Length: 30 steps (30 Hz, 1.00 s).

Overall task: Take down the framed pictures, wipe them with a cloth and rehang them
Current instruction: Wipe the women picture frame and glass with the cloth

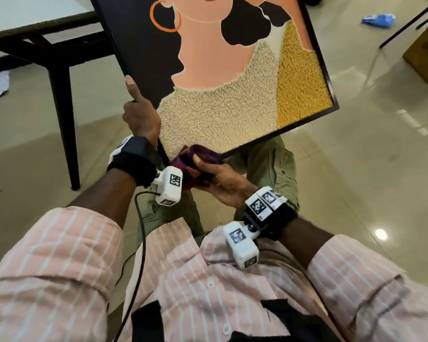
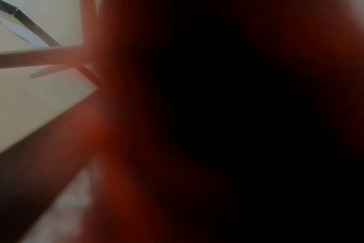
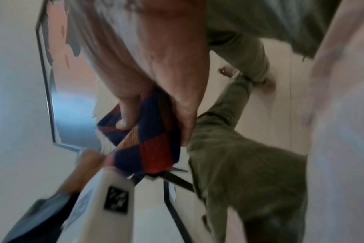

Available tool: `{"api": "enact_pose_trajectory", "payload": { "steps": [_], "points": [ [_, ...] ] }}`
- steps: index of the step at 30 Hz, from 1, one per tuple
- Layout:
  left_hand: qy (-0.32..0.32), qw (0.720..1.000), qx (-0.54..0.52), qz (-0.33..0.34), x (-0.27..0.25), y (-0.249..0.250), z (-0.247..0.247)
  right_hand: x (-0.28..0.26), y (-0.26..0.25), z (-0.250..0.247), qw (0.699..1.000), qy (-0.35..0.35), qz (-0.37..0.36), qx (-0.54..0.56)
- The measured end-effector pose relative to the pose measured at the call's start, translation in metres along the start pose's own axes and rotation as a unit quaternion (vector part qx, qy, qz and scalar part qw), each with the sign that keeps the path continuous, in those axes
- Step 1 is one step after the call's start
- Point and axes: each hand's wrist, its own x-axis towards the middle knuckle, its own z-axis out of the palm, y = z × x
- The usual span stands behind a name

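Head view is showing the framed picture off the wall and tilted in the air over the person's lap, so its long axis is running diagonally, from the near corner down by the hands up and away toward the far left, picture side facing up. The left hand is gripping the frame's left edge near that lower corner, thumb lying straight along the black frame and the other fingers going behind it. Just below that grip, the right hand is holding a bunched checked cloth, purple and red, thumb pressing on top, and the cloth is touching the bottom corner of the frame.

Right wrist view is blurry, but it is showing the fingers curling round the cloth, with the frame edge right beside it. Left wrist view is mostly dark and is telling nothing about that hand.

A dark-legged table is standing off to the left of the left-hand grip, on the glossy tiled floor.
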Motion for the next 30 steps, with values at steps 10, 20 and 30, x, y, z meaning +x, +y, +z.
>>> {"api": "enact_pose_trajectory", "payload": {
  "steps": [10, 20, 30],
  "points": [
    [-0.059, 0.996, -0.055, -0.035, 0.000, -0.005, 0.013, 0.013, 0.028, 0.011, 0.997, -0.040, 0.051, 0.031],
    [-0.152, 0.987, -0.039, -0.016, 0.063, -0.048, -0.016, -0.007, -0.007, 0.018, 0.888, -0.171, 0.101, -0.414],
    [-0.187, 0.982, 0.004, -0.017, 0.044, -0.041, -0.057, 0.030, -0.058, 0.040, 0.983, -0.138, 0.019, -0.118]
  ]
}}
